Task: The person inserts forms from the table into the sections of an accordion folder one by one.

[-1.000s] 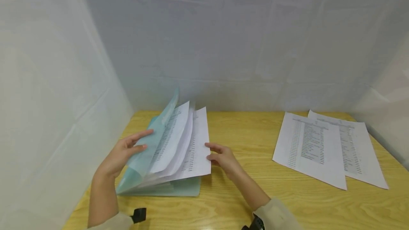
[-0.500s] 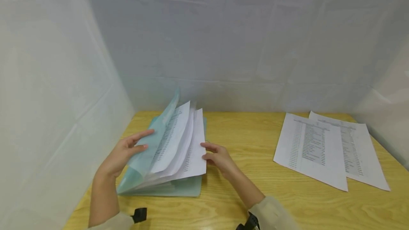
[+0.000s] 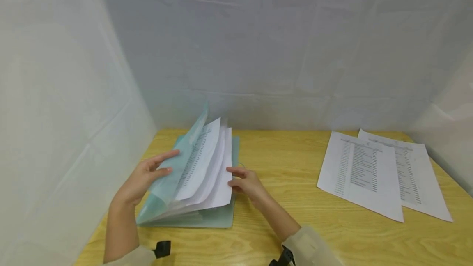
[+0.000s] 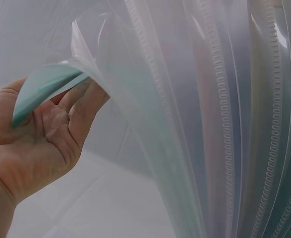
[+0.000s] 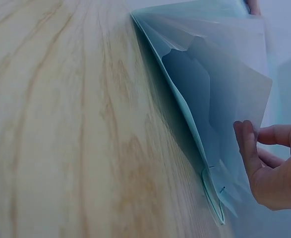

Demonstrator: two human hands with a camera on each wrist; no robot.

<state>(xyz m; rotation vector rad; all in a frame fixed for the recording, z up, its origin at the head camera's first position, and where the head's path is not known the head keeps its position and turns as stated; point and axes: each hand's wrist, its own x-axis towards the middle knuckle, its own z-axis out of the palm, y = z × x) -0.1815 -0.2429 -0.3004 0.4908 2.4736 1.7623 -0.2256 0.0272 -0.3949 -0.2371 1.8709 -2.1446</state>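
Observation:
A teal clear-pocket folder [image 3: 218, 218] lies opened on the table at the left, its cover and front pockets raised. My left hand [image 3: 136, 184] holds the lifted cover [image 4: 46, 89] by its outer edge, between thumb and fingers. My right hand [image 3: 249, 184] pinches the right edge of a white printed sheet [image 3: 223, 192], which reaches into the folder's pockets. In the right wrist view, thumb and fingers meet at the edge of that sheet [image 5: 257, 91]. Several ribbed clear pockets [image 4: 219, 99] fan out in the left wrist view. How deep the sheet sits is hidden.
Two overlapping printed sheets, a front one [image 3: 343, 175] and a back one [image 3: 415, 180], lie at the right of the wooden table [image 3: 281, 147]. An elastic loop [image 5: 213, 198] hangs at the folder's edge. White sheeting [image 3: 236, 52] stands behind and at both sides.
My right hand has moved left with the pinched sheet, which slides further into the folder and uncovers more of the back cover's right edge. The left hand stays nearly still on the cover.

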